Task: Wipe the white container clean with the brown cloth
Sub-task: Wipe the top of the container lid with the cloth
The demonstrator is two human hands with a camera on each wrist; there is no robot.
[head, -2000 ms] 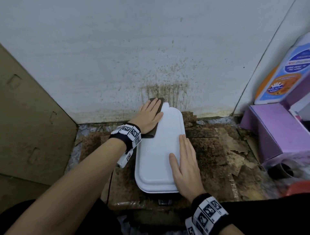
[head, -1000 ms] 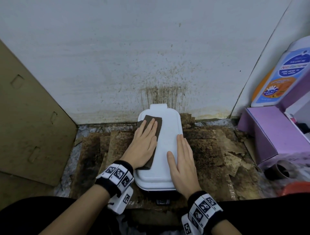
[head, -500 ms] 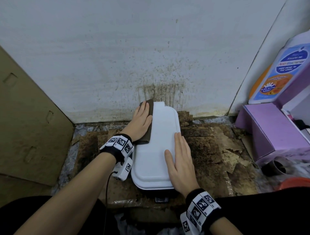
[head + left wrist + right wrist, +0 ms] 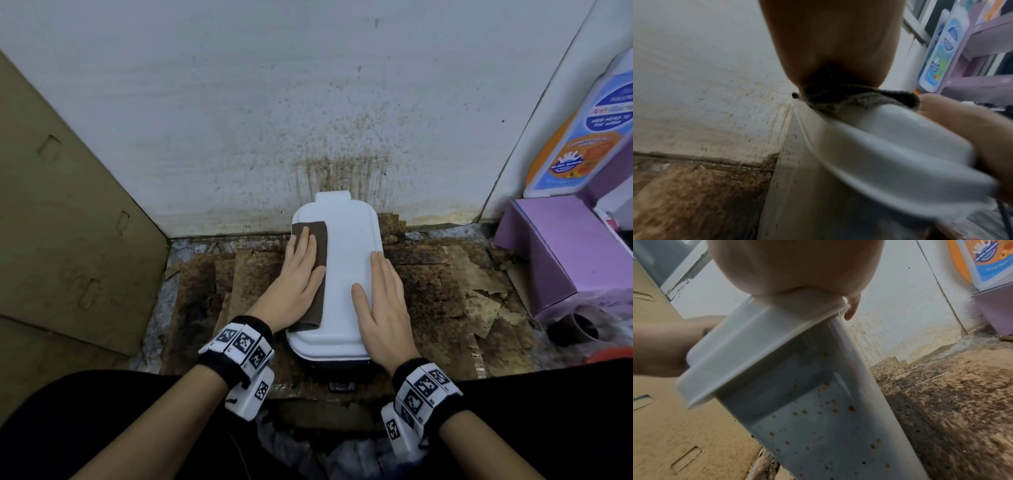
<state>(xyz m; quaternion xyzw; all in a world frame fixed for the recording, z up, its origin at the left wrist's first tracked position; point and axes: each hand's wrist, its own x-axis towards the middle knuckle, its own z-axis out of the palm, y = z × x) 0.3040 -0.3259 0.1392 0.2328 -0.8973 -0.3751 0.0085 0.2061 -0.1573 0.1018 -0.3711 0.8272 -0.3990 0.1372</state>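
The white container [image 4: 346,270] stands against the stained wall with its flat white lid facing up. My left hand [image 4: 296,284] lies flat with straight fingers on the brown cloth [image 4: 317,250], pressing it onto the lid's left half. My right hand [image 4: 383,301] rests flat on the lid's right edge, fingers straight. In the left wrist view the cloth [image 4: 859,99] is squeezed between my palm and the lid [image 4: 890,146]. In the right wrist view the container's side wall [image 4: 818,410] carries several small brown specks, and my palm sits on the lid rim [image 4: 764,344].
Stained, peeling brown cardboard [image 4: 445,291] covers the floor around the container. A tan cardboard sheet [image 4: 68,222] leans at the left. At the right stand a purple box [image 4: 561,250] and a blue and orange bottle [image 4: 582,130]. A dark cup [image 4: 575,329] sits at the near right.
My left hand has slid the brown cloth back from the lid's far left corner toward me, after earlier strokes forward and back. The right hand has stayed on the lid's right edge.
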